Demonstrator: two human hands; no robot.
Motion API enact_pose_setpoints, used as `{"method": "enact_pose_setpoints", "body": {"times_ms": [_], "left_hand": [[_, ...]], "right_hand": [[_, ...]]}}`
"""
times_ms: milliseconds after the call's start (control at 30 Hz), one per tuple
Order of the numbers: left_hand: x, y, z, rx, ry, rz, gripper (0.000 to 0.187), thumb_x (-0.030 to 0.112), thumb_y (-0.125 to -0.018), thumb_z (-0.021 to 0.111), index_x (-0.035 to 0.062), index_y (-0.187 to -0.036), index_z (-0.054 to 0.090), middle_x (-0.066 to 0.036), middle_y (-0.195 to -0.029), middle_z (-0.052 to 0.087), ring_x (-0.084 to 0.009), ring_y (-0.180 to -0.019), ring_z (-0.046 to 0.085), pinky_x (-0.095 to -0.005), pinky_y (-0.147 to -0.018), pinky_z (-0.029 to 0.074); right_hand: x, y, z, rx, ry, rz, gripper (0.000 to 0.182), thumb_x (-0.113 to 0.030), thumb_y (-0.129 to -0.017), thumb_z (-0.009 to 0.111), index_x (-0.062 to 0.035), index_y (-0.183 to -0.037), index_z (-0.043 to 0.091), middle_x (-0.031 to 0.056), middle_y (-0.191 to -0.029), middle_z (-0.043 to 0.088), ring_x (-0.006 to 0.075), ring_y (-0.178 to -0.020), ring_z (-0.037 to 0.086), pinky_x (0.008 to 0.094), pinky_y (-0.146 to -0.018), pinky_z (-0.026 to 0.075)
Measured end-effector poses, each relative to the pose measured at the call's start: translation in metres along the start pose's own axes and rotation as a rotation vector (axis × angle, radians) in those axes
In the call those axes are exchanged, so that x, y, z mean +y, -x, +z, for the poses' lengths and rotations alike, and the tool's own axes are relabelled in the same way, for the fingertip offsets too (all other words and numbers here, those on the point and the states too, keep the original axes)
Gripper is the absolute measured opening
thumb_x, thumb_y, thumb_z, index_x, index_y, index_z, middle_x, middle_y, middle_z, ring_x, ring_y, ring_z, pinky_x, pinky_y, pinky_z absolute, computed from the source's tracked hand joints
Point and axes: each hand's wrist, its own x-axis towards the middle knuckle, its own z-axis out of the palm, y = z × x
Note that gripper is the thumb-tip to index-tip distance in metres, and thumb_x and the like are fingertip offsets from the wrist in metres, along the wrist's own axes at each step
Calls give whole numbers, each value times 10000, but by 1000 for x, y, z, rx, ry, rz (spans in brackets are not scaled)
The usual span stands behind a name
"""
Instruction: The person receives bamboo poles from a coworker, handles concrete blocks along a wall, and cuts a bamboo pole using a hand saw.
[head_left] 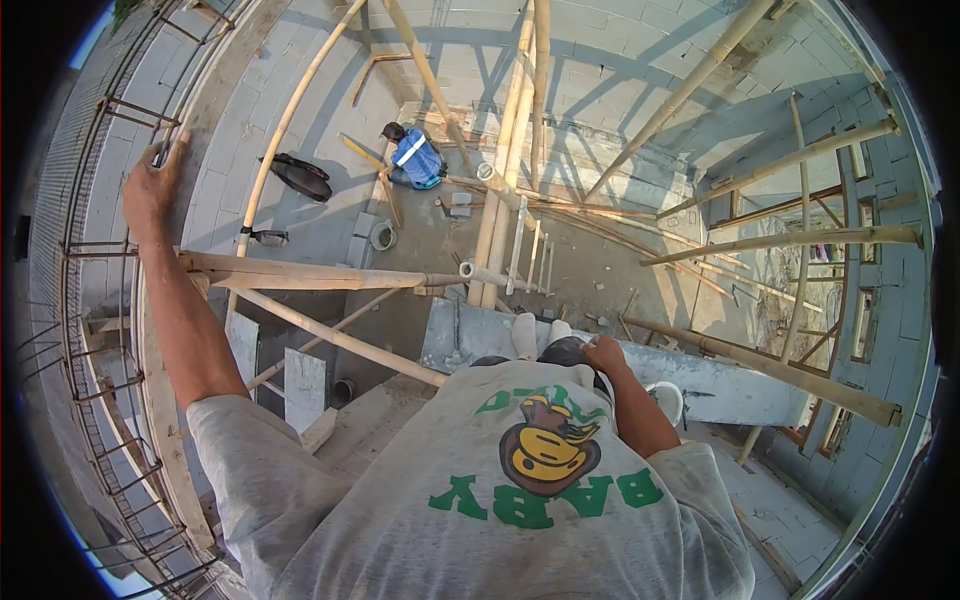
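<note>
My left hand (152, 195) reaches out to the left, at the top of the wall. Its fingers are curled round a thin steel rebar (190, 95) running beside a long wooden board (205, 120). My right hand (605, 355) is closed by my dark-clad knee (565, 350), and whatever its fingers hold, if anything, is hidden. Below my feet lies a grey, mortar-stained plank (700, 378). A white bucket (664, 400) stands beside my right forearm, partly hidden by it.
Bamboo poles (510, 150) and a wooden beam (310, 272) cross the space around me. Far below, a person in a blue jacket (417, 158) crouches near a bucket (383, 235) and a black bag (302, 177). A rebar cage (105, 385) runs along the left wall.
</note>
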Motion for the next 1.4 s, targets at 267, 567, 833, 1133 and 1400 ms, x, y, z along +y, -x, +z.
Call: {"method": "enact_pose_setpoints", "body": {"times_ms": [267, 567, 833, 1133, 1400], "left_hand": [[1, 0, -3, -40, 20, 9, 752, 754, -734, 564, 162, -1185, 668, -172, -952, 706, -317, -926, 681, -426, -824, 514], [-6, -5, 7, -30, 11, 4, 770, 783, -709, 562, 186, -1183, 672, -155, -907, 711, -287, -843, 698, -419, -789, 531], [-8, -6, 9, -42, 25, 13, 771, 787, -709, 560, 196, -1192, 668, -141, -930, 715, -267, -846, 703, -419, -792, 537], [-10, -2, 15, 35, 49, 48, 803, 810, -700, 544, 171, -1165, 683, -139, -901, 717, -268, -814, 707, -415, -769, 547], [-13, -3, 19, 83, 23, 105, 829, 827, -700, 526, 137, -1125, 704, -127, -816, 716, -233, -701, 706, -373, -688, 563]], "right_hand": [[-5, 0, -11, -18, 42, -10, 484, -436, -797, 639, 10, -979, 684, 272, -1010, 655, 415, -985, 627, 466, -878, 487], [-9, -5, -22, -98, 55, 16, 547, -435, -804, 638, 23, -1102, 621, 285, -1110, 624, 419, -1055, 605, 464, -897, 488], [-4, -5, -18, -8, 94, -40, 524, -437, -805, 619, 25, -1049, 646, 298, -1050, 631, 434, -1028, 604, 477, -896, 480], [-1, -12, -30, -20, 147, -87, 518, -434, -809, 612, 31, -1033, 656, 311, -1021, 630, 443, -1013, 604, 478, -896, 480], [0, -10, -32, -28, 197, -85, 556, -454, -818, 608, 25, -1099, 633, 320, -1045, 622, 444, -1022, 603, 482, -903, 478]]}}
